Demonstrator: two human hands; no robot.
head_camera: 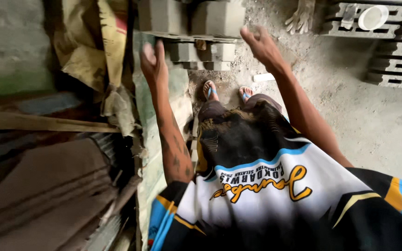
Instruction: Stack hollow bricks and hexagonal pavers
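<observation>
Biggest thing here is the dusty concrete floor [373, 121], running off to the right of the right hand's fingers. Next down, rows of hollow blocks [391, 51] sit far right of those fingers, with a white bowl [372, 17] and a worn glove [299, 18] near them. On the other side, left of the left hand's fingers, there's a heap of old sacks [94, 51] over boards [38, 123].

The block stack [191, 28] sits on a pallet right ahead of both sets of fingertips, with more blocks under it. Left hand [152, 60] is up close to the stack's lower left corner, fingers loosely spread, gripping nothing. Right hand [259, 44] is open too, fingers fanned, just beside the top block's right end. Can't tell if either one actually touches yet.

So as I read it, nothing's been lifted; the whole grab is still ahead.
</observation>
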